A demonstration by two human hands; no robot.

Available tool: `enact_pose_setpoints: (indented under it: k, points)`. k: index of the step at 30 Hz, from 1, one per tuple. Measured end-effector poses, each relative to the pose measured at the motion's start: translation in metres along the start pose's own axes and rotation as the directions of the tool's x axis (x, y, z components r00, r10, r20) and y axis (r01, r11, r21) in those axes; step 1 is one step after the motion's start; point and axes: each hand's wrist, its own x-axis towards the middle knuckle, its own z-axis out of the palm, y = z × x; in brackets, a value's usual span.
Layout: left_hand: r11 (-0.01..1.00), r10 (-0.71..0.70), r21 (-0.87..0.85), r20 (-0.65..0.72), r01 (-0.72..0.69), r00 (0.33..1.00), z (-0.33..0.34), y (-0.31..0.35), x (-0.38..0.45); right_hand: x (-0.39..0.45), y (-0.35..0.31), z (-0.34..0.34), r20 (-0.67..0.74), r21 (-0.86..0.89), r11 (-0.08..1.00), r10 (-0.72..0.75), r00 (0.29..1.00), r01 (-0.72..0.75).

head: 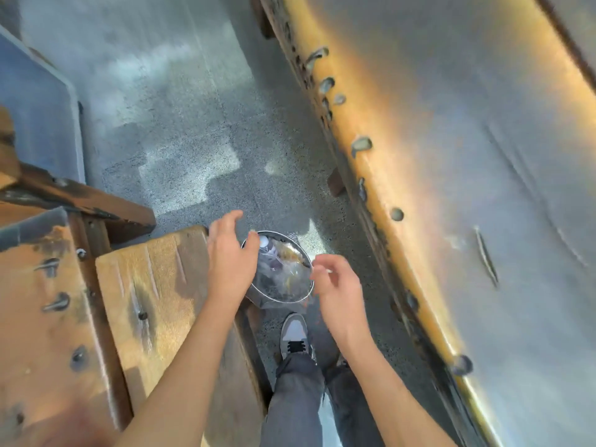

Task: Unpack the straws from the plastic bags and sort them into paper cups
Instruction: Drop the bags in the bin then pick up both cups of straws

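A round metal bin stands on the floor below me, holding crumpled clear plastic bags and other waste. My left hand hovers over the bin's left rim with relaxed fingers and holds nothing. Over the bin's right rim is my right hand, its fingers loosely curled and empty. No straws or paper cups are in view. The picture is blurred by motion.
A wooden bench lies to my left and a long metal-topped table with a wooden edge runs along my right. Speckled grey floor stretches ahead between them. My shoe and trouser legs are just behind the bin.
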Motion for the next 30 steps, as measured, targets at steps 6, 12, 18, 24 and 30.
enact_pose_setpoints:
  k: [6, 12, 18, 24, 30]
  points:
    - [0.914, 0.369, -0.136, -0.107, -0.382, 0.923, -0.077, 0.14, -0.086, -0.068, -0.131, -0.101, -0.152, 0.022, 0.953, -0.295, 0.943, 0.301]
    - [0.71, 0.683, -0.207, -0.027, -0.673, 0.73, -0.095, 0.264, -0.171, -0.152, -0.179, -0.227, -0.433, -0.189, 0.896, -0.443, 0.785, 0.402]
    - [0.534, 0.845, -0.274, 0.17, -0.8, 0.507, -0.055, 0.34, -0.257, -0.223, -0.16, -0.318, -0.634, -0.257, 0.902, -0.429, 0.643, 0.347]
    - [0.474, 0.861, -0.353, 0.378, -0.807, 0.341, 0.009, 0.356, -0.354, -0.291, -0.098, -0.385, -0.791, -0.074, 0.955, -0.232, 0.566, 0.289]
    - [0.534, 0.799, -0.401, 0.526, -0.744, 0.29, 0.071, 0.351, -0.433, -0.356, -0.021, -0.423, -0.901, 0.131, 0.959, 0.009, 0.435, 0.251]
